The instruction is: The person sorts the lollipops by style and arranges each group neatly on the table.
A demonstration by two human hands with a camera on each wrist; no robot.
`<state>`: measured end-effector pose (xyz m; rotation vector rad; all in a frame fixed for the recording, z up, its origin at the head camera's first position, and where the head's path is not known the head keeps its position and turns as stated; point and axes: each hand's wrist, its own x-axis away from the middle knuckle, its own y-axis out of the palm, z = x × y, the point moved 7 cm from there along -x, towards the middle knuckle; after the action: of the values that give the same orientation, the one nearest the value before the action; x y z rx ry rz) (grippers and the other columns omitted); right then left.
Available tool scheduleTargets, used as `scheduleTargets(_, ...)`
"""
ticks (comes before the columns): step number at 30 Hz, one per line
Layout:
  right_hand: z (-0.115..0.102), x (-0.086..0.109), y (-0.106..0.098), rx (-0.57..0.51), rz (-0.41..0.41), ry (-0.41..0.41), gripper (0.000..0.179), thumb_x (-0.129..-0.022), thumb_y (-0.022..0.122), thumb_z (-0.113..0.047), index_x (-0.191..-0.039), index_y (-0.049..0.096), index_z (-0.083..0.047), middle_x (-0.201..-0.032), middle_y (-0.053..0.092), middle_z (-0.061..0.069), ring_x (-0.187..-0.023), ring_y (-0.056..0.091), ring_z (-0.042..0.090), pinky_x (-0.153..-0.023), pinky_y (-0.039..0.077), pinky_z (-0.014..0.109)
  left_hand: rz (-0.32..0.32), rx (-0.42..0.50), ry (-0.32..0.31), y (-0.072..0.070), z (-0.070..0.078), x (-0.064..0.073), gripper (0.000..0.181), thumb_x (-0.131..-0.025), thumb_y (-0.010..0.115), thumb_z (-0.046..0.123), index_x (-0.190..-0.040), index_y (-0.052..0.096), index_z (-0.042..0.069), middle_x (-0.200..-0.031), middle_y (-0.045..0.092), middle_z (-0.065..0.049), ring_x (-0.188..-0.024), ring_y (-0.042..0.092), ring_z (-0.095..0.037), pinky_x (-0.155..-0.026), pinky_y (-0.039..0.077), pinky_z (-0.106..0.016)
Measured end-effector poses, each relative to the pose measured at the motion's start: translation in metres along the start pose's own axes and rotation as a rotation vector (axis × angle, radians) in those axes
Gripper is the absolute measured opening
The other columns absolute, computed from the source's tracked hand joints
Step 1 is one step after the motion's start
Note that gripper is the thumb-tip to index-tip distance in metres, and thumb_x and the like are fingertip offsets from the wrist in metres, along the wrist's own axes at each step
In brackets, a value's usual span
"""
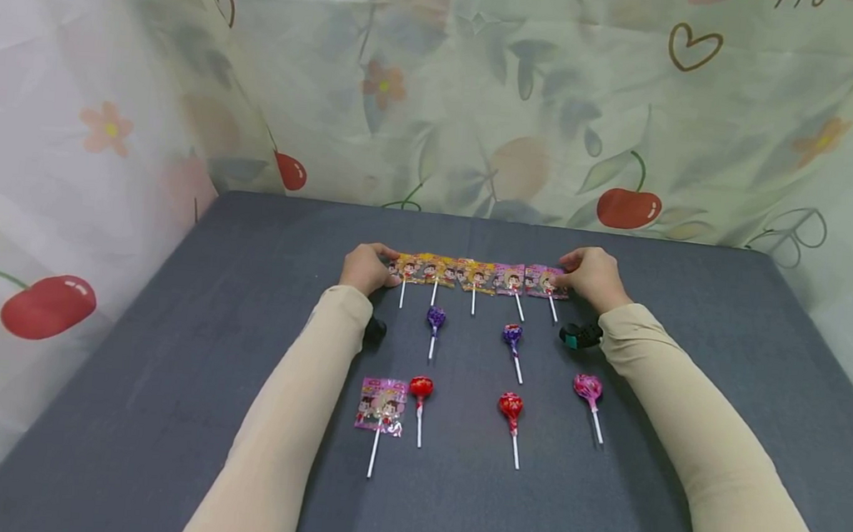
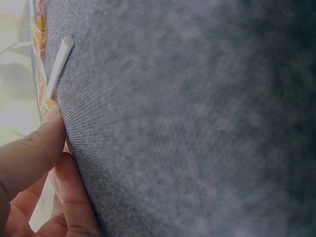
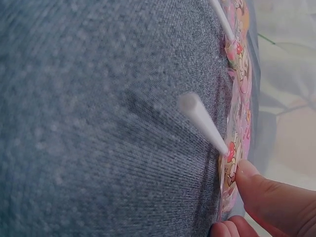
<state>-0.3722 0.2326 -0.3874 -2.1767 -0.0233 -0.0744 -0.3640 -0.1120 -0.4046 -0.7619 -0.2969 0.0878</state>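
A row of several flat-wrapped lollipops lies across the far part of the table, yellow wrappers on the left and pink on the right, white sticks toward me. My left hand grips the yellow-wrapped lollipop at the left end, thumb and index finger at its outer edge. At the other end, my right hand pinches the pink-wrapped lollipop. In the right wrist view, the thumb presses against that pink wrapper beside its stick. The left wrist view shows a white stick just above the thumb.
Nearer me lie two purple ball lollipops, two red ones and a pink one. A pink flat-wrapped lollipop is at the near left. Behind the grey table hangs a printed curtain.
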Motion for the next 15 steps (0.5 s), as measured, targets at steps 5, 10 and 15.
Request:
scheduleTargets(5,0.0003,-0.0001,0.0006,-0.004,-0.008,0.015,0.041,-0.086,0.073,-0.013,-0.12,0.062,0.007,-0.118,0.062,0.027,-0.107,0.058,0.037,-0.093,0.045,0.049,0.003,0.002,-0.003,-0.0004,0.0003,0.0002,0.043,-0.081,0.078,0.007,-0.122,0.068,0.014,-0.142,0.051,-0.014,-0.132,0.044,-0.032,-0.108,0.037,-0.041)
scheduleTargets(10,0.0026,-0.0001,0.0005,-0.007,0.001,0.02,0.042,-0.086,0.073,-0.014,-0.121,0.062,0.006,-0.119,0.062,0.027,-0.109,0.058,0.038,-0.094,0.046,0.049,0.008,0.011,-0.004,-0.0005,-0.0001,-0.0002,0.044,-0.079,0.078,0.006,-0.121,0.068,0.014,-0.142,0.051,-0.015,-0.131,0.045,-0.031,-0.108,0.038,-0.04)
scheduleTargets(15,0.0071,0.0,0.0011,-0.08,-0.004,0.04,0.043,-0.087,0.072,-0.015,-0.124,0.06,0.005,-0.124,0.06,0.026,-0.111,0.057,0.038,-0.095,0.046,0.049,0.01,0.02,0.002,-0.0008,-0.0001,-0.0003,0.045,-0.079,0.078,0.005,-0.122,0.068,0.014,-0.142,0.051,-0.014,-0.132,0.044,-0.032,-0.108,0.037,-0.04)
